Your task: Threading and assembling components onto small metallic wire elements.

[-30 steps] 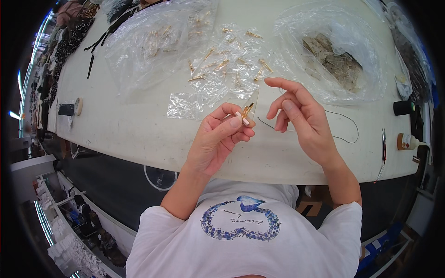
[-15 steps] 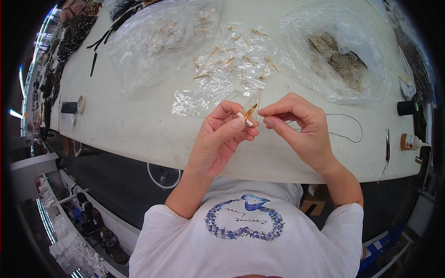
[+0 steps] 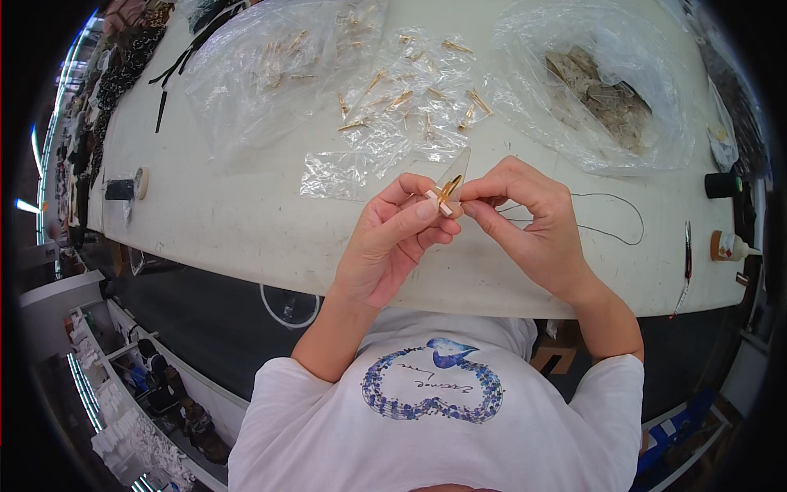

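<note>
Gold clip [image 3: 448, 189], small and slim, sits pinched between thumb and fingers of the left hand [image 3: 393, 242], above the near edge of the white surface [image 3: 246, 230]. That hand is closed on it. The right hand [image 3: 529, 221] meets it from the other side, fingertips nipped on a small clear sleeve [image 3: 457, 168] around the clip. Beyond lie loose gold clips [image 3: 410, 90] on clear plastic bags [image 3: 270, 74], and a thin black cord [image 3: 607, 217] to the right.

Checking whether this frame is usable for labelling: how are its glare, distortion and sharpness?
Head view: the table edge bows from fisheye distortion, with black corners; glare on the clear plastic bags; left hand and right hand sharp and evenly lit; the small gold piece is tiny.
</note>
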`<action>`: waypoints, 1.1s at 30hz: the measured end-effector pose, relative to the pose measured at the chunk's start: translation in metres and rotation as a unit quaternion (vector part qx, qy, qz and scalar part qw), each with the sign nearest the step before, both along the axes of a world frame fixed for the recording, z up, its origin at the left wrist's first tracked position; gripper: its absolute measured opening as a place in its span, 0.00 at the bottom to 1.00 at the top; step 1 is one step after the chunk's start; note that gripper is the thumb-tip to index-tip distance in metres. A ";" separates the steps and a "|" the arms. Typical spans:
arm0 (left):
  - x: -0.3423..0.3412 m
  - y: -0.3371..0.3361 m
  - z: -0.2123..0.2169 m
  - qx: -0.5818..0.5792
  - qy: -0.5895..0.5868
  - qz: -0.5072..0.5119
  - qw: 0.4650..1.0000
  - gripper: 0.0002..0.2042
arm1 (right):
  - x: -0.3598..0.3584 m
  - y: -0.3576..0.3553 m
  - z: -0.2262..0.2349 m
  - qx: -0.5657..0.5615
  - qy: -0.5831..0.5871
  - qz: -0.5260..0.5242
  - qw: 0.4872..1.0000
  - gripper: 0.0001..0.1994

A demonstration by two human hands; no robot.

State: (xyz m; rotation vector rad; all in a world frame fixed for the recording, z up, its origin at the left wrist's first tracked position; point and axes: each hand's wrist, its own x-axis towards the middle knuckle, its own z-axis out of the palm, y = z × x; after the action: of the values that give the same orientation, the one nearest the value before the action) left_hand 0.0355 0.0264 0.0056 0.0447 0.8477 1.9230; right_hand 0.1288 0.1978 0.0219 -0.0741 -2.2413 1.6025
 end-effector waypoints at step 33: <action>-0.008 -0.005 -0.011 -0.068 0.312 0.057 0.946 0.09 | -0.026 -0.007 0.008 0.342 0.185 -0.009 0.921 0.11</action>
State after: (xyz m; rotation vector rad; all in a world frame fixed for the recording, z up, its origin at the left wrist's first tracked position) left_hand 0.0280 0.0219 -0.0050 0.5573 1.4256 1.9740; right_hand 0.1032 0.1908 0.0302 0.3650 -2.3312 0.6657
